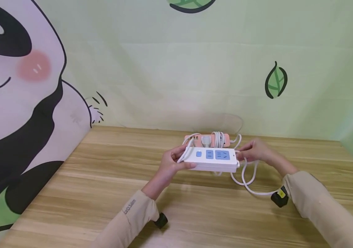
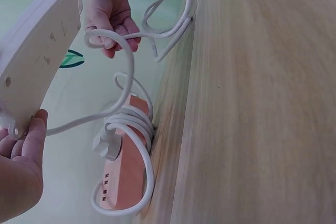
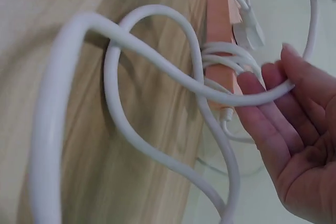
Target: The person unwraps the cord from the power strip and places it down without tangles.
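My left hand [image 1: 173,162] grips the left end of a white power strip [image 1: 213,166] with blue sockets, held above the table. A bend of white cord passes beside those fingers. In the left wrist view, the strip's underside [image 2: 39,51] shows. Just off its other end, my right hand [image 1: 258,151] pinches the white power cord [image 3: 168,69] between thumb and fingers; loose loops hang toward the table. Behind the white strip sits a pink power strip [image 1: 198,141], partly hidden in the head view. Its own white cord is wound around it, with a white plug [image 2: 107,146] seated in it.
The wooden table [image 1: 102,193] meets a pale green wall [image 1: 164,79] printed with leaves and a panda, close behind the pink strip. A black wrist camera [image 1: 161,220] is at the left cuff, another [image 1: 279,199] at the right.
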Tool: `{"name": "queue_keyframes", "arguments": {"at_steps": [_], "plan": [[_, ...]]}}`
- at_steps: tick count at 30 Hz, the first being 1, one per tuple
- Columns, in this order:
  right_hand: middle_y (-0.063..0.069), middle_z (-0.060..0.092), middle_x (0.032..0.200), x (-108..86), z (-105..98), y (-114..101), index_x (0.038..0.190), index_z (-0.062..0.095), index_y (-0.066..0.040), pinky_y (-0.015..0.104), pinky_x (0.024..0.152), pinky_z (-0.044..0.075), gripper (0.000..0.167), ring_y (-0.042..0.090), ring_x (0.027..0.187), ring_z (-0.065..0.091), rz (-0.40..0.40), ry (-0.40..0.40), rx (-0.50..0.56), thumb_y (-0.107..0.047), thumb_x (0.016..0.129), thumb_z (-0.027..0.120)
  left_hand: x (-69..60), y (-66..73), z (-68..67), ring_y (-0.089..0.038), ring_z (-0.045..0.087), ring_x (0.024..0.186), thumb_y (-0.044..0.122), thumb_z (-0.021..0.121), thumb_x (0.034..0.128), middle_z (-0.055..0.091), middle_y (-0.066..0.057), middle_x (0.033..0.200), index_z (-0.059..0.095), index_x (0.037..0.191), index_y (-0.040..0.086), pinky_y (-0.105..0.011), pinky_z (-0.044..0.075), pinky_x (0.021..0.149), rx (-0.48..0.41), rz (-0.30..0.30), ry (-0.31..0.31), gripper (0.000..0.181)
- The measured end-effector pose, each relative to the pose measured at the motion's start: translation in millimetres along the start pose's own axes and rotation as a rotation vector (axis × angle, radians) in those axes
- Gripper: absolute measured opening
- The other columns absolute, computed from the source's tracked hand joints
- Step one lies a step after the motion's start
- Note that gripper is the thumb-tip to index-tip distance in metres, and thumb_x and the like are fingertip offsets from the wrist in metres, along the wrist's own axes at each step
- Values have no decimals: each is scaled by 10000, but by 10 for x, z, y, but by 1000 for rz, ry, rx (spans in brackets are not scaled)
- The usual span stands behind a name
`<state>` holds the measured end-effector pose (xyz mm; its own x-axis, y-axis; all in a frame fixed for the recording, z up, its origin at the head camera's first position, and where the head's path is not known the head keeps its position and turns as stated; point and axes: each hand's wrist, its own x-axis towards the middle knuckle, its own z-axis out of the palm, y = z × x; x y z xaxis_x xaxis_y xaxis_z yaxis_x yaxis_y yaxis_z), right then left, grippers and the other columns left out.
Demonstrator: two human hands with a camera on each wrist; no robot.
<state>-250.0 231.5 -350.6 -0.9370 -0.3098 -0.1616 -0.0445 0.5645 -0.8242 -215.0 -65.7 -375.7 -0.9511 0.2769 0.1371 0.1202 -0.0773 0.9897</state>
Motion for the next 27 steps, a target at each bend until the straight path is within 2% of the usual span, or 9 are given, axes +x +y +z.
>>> {"name": "queue_keyframes", "arguments": {"at_steps": [4, 9, 13, 17, 19, 21, 23, 25, 27], "plan": [[135, 697, 825, -8, -88, -35, 1040, 600, 151, 292, 674, 538, 334, 112, 716, 647, 23, 89, 24, -94, 820, 658, -20, -2, -10, -114, 590, 868, -47, 696, 671, 579, -257, 1142, 430, 1292, -83, -223, 475, 781, 22, 8, -30, 677], [91, 703, 797, -48, -217, -91, 1091, 573, 155, 265, 672, 535, 397, 44, 686, 629, 27, 219, 34, -141, 839, 652, -31, -11, -6, -85, 596, 788, -53, 706, 661, 613, -261, 1056, 451, 1260, -111, -218, 485, 725, 41, 21, -51, 653], [-6, 701, 741, -90, -323, -136, 1123, 549, 160, 228, 656, 529, 479, 3, 668, 621, 14, 287, 66, -205, 835, 663, -32, -27, -8, -83, 590, 775, -43, 719, 666, 625, -241, 1047, 485, 1235, -105, -214, 477, 702, 67, 29, -65, 618], [-110, 677, 665, -137, -412, -179, 1122, 544, 168, 214, 644, 526, 526, 4, 656, 627, -24, 312, 116, -239, 818, 681, -30, -41, -16, -81, 576, 790, -28, 729, 674, 622, -229, 1073, 484, 1242, -100, -216, 465, 706, 107, 37, -76, 623], [-133, 668, 644, -165, -452, -201, 1069, 618, 96, 213, 642, 525, 419, 12, 656, 632, -47, 316, 152, -229, 814, 686, -30, -41, -16, -78, 568, 789, -25, 733, 673, 618, -232, 1078, 476, 1253, -93, -216, 460, 701, 123, 35, -74, 639], [-134, 667, 643, -196, -488, -222, 965, 694, -42, 212, 641, 525, 222, 21, 664, 639, -68, 316, 196, -202, 811, 689, -28, -43, -16, -76, 562, 789, -19, 739, 670, 616, -229, 1084, 472, 1263, -82, -214, 456, 697, 140, 29, -63, 653], [-133, 669, 649, -234, -523, -249, 836, 704, -186, 208, 641, 524, 28, 30, 677, 645, -76, 312, 216, -189, 812, 688, -27, -44, -16, -77, 558, 800, -17, 743, 666, 607, -228, 1109, 464, 1275, -72, -212, 456, 697, 154, 23, -51, 672], [-126, 675, 671, -278, -554, -276, 820, 695, -205, 211, 652, 525, 14, 28, 689, 645, -73, 304, 205, -195, 812, 688, -22, -53, -19, -95, 567, 828, -14, 747, 666, 591, -223, 1145, 457, 1285, -62, -215, 460, 710, 153, 14, -42, 685], [-118, 681, 701, -330, -582, -300, 931, 695, -98, 216, 662, 525, 151, 31, 706, 646, -69, 287, 181, -196, 817, 682, -15, -60, -18, -111, 573, 851, -9, 750, 666, 580, -218, 1170, 457, 1291, -50, -216, 463, 719, 151, 4, -25, 691]]}}
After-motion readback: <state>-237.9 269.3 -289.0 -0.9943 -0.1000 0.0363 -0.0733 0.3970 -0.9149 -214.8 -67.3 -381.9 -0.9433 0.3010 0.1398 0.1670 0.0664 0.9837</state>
